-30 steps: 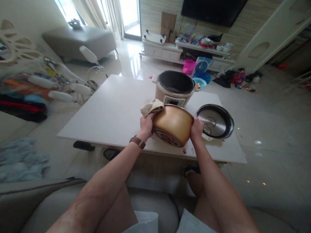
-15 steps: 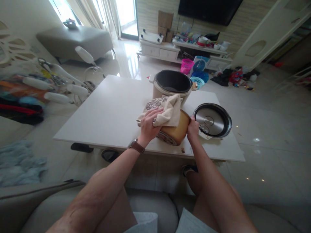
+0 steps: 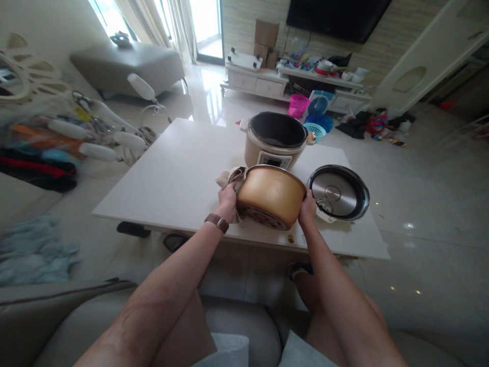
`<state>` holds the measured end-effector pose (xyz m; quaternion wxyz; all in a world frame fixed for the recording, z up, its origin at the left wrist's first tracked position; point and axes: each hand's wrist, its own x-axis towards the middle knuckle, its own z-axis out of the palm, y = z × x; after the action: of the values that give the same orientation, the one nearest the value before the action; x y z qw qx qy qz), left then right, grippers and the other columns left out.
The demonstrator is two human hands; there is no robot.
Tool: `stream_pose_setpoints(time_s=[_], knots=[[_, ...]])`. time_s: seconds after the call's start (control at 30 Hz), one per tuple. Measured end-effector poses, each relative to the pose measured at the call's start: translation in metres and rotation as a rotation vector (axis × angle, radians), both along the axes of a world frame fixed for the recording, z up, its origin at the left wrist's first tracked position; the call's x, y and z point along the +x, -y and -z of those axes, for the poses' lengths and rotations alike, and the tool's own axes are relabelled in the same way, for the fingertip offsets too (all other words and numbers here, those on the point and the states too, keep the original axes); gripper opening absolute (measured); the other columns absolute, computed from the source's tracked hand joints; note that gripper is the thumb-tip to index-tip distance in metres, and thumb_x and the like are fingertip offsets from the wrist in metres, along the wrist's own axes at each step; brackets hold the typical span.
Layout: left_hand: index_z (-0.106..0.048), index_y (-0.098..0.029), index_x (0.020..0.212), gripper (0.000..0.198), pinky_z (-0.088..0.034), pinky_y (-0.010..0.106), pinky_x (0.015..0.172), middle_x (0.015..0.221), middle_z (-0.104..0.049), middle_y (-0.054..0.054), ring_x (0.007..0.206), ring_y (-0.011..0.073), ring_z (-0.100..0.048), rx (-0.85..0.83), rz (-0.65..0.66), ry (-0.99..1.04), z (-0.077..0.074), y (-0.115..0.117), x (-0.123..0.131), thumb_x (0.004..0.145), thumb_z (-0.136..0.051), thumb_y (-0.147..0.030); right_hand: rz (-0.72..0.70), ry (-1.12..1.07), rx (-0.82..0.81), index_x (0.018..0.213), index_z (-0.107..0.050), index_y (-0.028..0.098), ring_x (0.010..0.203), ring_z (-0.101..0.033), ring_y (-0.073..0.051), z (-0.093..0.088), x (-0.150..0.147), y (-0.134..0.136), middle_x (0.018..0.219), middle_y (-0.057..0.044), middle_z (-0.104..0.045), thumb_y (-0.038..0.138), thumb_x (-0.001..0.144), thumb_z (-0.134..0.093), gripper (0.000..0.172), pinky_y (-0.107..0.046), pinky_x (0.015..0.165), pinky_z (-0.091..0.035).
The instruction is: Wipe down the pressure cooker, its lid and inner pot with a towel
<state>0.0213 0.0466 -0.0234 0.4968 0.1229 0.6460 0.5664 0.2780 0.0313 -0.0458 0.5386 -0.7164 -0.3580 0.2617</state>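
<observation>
A gold-coloured inner pot is held tilted above the near edge of the white table, its patterned base facing partly toward me. My left hand is closed on a beige cloth and presses it to the pot's left side. On the right side, my right hand grips the pot near its rim. Behind the pot stands the beige cooker body, open at the top with a dark inside. To the right, a round lid lies with its metal inner face up.
The white table extends to the left. A white lamp with several shades stands beyond its left edge. On the floor behind are a pink basket and a light blue basket.
My left hand has moved with the cloth from the pot's upper face down to its left side. More of the pot and the cooker's front panel now shows. The view has shifted slightly.
</observation>
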Motion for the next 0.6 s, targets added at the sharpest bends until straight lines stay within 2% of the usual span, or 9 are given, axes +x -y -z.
stream_pose_setpoints(time_s=[0.07, 0.13, 0.27, 0.4, 0.5, 0.6], knots=[[-0.08, -0.013, 0.103, 0.032, -0.061, 0.043, 0.099, 0.111, -0.082, 0.014, 0.112, 0.0309, -0.076, 0.046, 0.015, 0.005, -0.002, 0.001, 0.0, 0.077, -0.077, -0.032, 0.006, 0.006, -0.009, 0.069, -0.053, 0.025, 0.079, -0.05, -0.021, -0.001, 0.002, -0.002, 0.069, 0.0, -0.054, 0.058, 0.104, -0.043, 0.049, -0.034, 0.077, -0.042], [-0.081, -0.015, 0.106, 0.035, -0.059, 0.042, 0.102, 0.115, -0.082, 0.012, 0.116, 0.031, -0.075, 0.187, 0.043, -0.036, -0.006, 0.005, 0.001, 0.076, -0.078, -0.033, 0.03, 0.028, 0.008, 0.068, -0.052, 0.025, 0.076, -0.047, -0.02, -0.008, 0.002, -0.003, 0.068, 0.002, -0.051, 0.063, 0.102, -0.045, 0.052, -0.033, 0.075, -0.04], [-0.084, -0.018, 0.107, 0.035, -0.055, 0.041, 0.109, 0.115, -0.083, 0.008, 0.12, 0.0322, -0.074, 0.432, 0.151, -0.221, -0.015, 0.014, 0.006, 0.078, -0.078, -0.038, -0.029, 0.151, 0.119, 0.063, -0.04, 0.027, 0.066, -0.036, -0.015, -0.032, -0.004, -0.002, 0.061, 0.004, -0.037, 0.071, 0.096, -0.047, 0.056, -0.032, 0.063, -0.031], [-0.084, -0.018, 0.103, 0.033, -0.055, 0.042, 0.11, 0.111, -0.084, 0.008, 0.118, 0.0317, -0.074, 0.561, 0.238, -0.337, -0.021, 0.024, 0.013, 0.079, -0.078, -0.04, -0.127, 0.244, 0.135, 0.058, -0.028, 0.029, 0.059, -0.026, -0.011, -0.054, -0.007, 0.007, 0.056, 0.005, -0.027, 0.081, 0.089, -0.053, 0.066, -0.031, 0.055, -0.02], [-0.083, -0.017, 0.1, 0.031, -0.057, 0.043, 0.108, 0.109, -0.085, 0.008, 0.114, 0.0313, -0.076, 0.582, 0.244, -0.338, -0.022, 0.024, 0.015, 0.079, -0.078, -0.04, -0.232, 0.206, 0.067, 0.054, -0.031, 0.027, 0.056, -0.023, -0.009, -0.06, -0.003, 0.011, 0.054, 0.006, -0.027, 0.088, 0.08, -0.062, 0.072, -0.03, 0.052, -0.016], [-0.083, -0.017, 0.102, 0.031, -0.058, 0.041, 0.106, 0.112, -0.085, 0.007, 0.115, 0.0301, -0.075, 0.58, 0.223, -0.298, -0.019, 0.018, 0.012, 0.08, -0.076, -0.038, -0.348, 0.147, 0.003, 0.053, -0.045, 0.023, 0.055, -0.027, -0.009, -0.06, 0.004, 0.012, 0.053, 0.005, -0.035, 0.088, 0.066, -0.075, 0.072, -0.028, 0.05, -0.017]])
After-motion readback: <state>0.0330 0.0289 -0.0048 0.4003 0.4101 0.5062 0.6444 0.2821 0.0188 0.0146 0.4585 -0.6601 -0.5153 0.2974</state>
